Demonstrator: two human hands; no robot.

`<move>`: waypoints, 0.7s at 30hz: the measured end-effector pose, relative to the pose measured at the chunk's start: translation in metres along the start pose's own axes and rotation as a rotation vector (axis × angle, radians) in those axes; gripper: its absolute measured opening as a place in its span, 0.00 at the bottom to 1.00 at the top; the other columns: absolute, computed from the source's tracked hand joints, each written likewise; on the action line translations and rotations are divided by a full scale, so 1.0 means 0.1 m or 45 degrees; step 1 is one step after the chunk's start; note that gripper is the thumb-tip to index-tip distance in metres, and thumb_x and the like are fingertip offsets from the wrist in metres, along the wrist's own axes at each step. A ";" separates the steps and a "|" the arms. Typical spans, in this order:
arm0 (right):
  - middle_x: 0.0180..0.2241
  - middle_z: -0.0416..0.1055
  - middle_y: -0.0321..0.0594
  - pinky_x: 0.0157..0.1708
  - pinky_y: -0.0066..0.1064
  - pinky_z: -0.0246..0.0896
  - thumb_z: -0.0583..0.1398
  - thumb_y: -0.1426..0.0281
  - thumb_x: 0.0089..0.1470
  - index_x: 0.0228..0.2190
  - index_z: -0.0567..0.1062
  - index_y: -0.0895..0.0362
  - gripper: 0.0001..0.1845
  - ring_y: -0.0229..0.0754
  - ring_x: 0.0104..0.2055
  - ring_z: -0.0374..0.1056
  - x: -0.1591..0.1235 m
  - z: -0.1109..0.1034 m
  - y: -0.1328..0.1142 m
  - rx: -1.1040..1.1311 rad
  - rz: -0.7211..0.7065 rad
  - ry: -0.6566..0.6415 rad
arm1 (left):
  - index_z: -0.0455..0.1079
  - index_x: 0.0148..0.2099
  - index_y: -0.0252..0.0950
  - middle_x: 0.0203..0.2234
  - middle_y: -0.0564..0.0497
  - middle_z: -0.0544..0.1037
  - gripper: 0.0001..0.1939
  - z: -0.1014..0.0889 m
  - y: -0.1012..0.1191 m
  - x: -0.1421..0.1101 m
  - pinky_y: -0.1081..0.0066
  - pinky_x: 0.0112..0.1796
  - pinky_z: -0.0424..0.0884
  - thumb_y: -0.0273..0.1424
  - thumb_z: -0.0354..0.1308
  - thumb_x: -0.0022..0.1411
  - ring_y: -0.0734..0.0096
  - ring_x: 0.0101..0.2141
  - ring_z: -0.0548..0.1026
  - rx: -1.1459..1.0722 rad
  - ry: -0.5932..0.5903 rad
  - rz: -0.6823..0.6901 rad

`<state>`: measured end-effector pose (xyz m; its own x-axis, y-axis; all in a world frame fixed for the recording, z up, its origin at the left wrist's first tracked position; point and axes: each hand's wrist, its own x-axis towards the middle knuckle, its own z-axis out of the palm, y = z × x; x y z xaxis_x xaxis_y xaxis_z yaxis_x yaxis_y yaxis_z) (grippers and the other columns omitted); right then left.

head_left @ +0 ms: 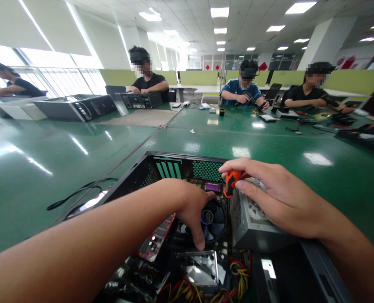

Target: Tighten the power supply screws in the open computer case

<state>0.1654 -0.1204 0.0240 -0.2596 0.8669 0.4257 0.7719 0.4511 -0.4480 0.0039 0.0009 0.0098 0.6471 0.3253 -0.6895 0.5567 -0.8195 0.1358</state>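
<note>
An open black computer case (124,171) lies in front of me with its insides showing. My left hand (191,208) reaches into it and grips the round black CPU cooler fan (217,216), thumb at the near edge and a finger at the far side; its other fingers are hidden. Between the thumb and fingers of my right hand (269,189) is an orange and black screwdriver (232,183), held upright beside the fan. I cannot see where its tip ends. That hand rests over the grey metal power supply (253,235).
A red circuit board (155,242) stands left of the fan. Red, yellow and black cables (240,269) bunch near a metal bracket (199,267). A black cord (76,195) lies on the green table (269,143). Several co-workers sit across it, near other computer cases (76,107).
</note>
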 end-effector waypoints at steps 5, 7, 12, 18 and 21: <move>0.46 0.70 0.31 0.46 0.24 0.58 0.53 0.76 0.57 0.47 0.67 0.50 0.17 0.33 0.47 0.65 -0.01 -0.03 -0.03 0.072 -0.100 -0.149 | 0.43 0.65 0.42 0.59 0.44 0.59 0.63 0.01 0.00 0.00 0.53 0.54 0.57 0.44 0.66 0.26 0.44 0.55 0.61 -0.066 0.023 0.023; 0.45 0.71 0.31 0.45 0.25 0.58 0.54 0.75 0.57 0.47 0.67 0.50 0.16 0.33 0.46 0.66 -0.01 -0.03 -0.03 0.066 -0.080 -0.123 | 0.43 0.65 0.42 0.59 0.44 0.59 0.63 0.02 0.00 0.00 0.53 0.54 0.57 0.44 0.66 0.26 0.44 0.55 0.61 -0.063 0.016 0.026; 0.33 0.73 0.34 0.33 0.30 0.60 0.61 0.63 0.51 0.33 0.71 0.53 0.08 0.38 0.33 0.67 0.02 0.00 -0.02 -0.068 0.141 0.057 | 0.40 0.66 0.41 0.60 0.43 0.57 0.64 0.01 0.00 -0.02 0.52 0.54 0.56 0.46 0.66 0.28 0.44 0.56 0.59 -0.025 0.027 0.043; 0.46 0.70 0.37 0.45 0.32 0.59 0.55 0.72 0.56 0.48 0.67 0.51 0.17 0.40 0.46 0.66 0.02 0.02 -0.01 -0.022 0.055 0.051 | 0.37 0.66 0.39 0.62 0.42 0.53 0.66 0.00 0.01 -0.02 0.54 0.55 0.55 0.47 0.65 0.27 0.45 0.58 0.56 0.023 0.008 0.002; 0.47 0.70 0.37 0.47 0.32 0.58 0.53 0.75 0.57 0.50 0.65 0.52 0.19 0.39 0.47 0.65 0.01 0.02 -0.01 -0.012 0.028 0.049 | 0.39 0.66 0.38 0.61 0.40 0.54 0.66 0.00 0.02 -0.02 0.54 0.55 0.55 0.46 0.66 0.27 0.45 0.57 0.57 0.011 0.002 0.011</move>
<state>0.1635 -0.1194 0.0229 -0.2200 0.8677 0.4458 0.7828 0.4297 -0.4501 0.0035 -0.0010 0.0113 0.6526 0.3190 -0.6872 0.5465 -0.8265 0.1353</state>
